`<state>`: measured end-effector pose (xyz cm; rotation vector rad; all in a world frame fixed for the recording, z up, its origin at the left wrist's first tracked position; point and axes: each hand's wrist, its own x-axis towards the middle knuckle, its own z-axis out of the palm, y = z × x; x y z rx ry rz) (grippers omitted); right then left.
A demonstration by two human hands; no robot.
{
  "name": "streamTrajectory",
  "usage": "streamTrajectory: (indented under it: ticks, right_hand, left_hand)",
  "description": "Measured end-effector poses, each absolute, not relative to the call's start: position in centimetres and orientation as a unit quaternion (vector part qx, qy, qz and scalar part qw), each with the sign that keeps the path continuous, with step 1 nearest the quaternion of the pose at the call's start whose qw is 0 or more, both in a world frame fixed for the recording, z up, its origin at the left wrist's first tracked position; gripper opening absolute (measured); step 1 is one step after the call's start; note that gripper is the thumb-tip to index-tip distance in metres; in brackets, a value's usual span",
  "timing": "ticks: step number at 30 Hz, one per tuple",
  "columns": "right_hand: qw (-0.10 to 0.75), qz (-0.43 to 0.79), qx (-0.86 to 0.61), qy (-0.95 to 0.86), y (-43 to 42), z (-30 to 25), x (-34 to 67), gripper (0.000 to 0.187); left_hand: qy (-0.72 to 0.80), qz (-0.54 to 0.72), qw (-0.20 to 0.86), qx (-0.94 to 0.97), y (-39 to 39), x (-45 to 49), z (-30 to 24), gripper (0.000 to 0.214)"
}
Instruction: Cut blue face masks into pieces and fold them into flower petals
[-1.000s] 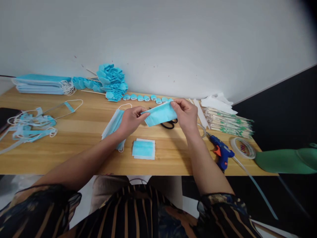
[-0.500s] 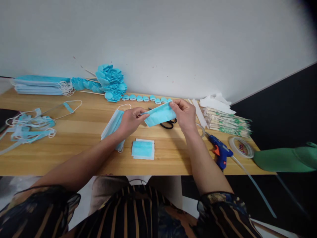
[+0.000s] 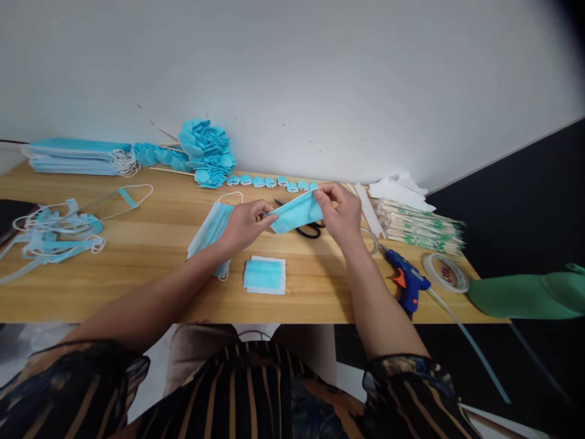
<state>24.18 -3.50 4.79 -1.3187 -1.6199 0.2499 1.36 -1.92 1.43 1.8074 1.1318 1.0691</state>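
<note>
My left hand point(image 3: 244, 224) and my right hand point(image 3: 342, 211) hold a folded blue mask piece point(image 3: 295, 212) between them, a little above the wooden table point(image 3: 137, 268). Each hand pinches one end of it with closed fingers. Black scissors point(image 3: 307, 228) lie on the table just under the piece. A blue face mask point(image 3: 208, 231) lies under my left wrist. A small stack of cut blue and white squares point(image 3: 265, 275) sits in front of my hands.
A stack of masks point(image 3: 73, 155), blue paper flowers point(image 3: 203, 152) and a row of small blue petals point(image 3: 269, 181) line the back. Ear loops and scraps point(image 3: 50, 235) lie left. Right: wrapped chopsticks point(image 3: 420, 225), blue glue gun point(image 3: 406, 280), tape roll point(image 3: 445, 271), green object point(image 3: 530, 296).
My hands have turned the blue piece slightly and narrowed it; my right fingers have shifted along its upper edge. Nothing else on the table has moved.
</note>
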Motion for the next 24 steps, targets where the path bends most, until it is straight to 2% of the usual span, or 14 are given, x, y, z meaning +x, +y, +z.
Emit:
streamTrajectory:
  ticks: [7,11,15,17,19,23,24]
  right_hand:
    - [0.482,0.074,-0.523,-0.699,-3.8,5.2,24.5,0.024]
    - [0.462,0.066,-0.507,-0.724,-3.9,5.0,24.3,0.024]
    - [0.455,0.043,-0.444,-0.77,-4.1,4.4,23.4,0.024]
    - [0.442,0.032,-0.415,-0.795,-4.1,4.1,22.7,0.025]
    - [0.431,0.024,-0.393,-0.812,-4.3,3.7,22.1,0.027]
    - [0.433,0.013,-0.371,-0.821,-4.7,3.6,21.1,0.028]
    - [0.441,0.02,-0.369,-0.818,-4.9,3.7,20.9,0.026]
  left_hand:
    - [0.426,0.397,0.377,0.72,-1.7,1.3,1.1,0.02]
    - [0.415,0.373,0.346,0.754,-1.4,1.0,0.8,0.018]
    - [0.372,0.382,0.266,0.803,-1.8,1.1,1.6,0.037]
    - [0.353,0.382,0.229,0.823,-2.2,1.3,2.1,0.04]
    - [0.344,0.378,0.205,0.834,-2.5,1.6,2.4,0.037]
    - [0.347,0.376,0.194,0.837,-2.6,1.7,2.4,0.012]
    - [0.352,0.383,0.205,0.829,-2.6,1.7,2.4,0.014]
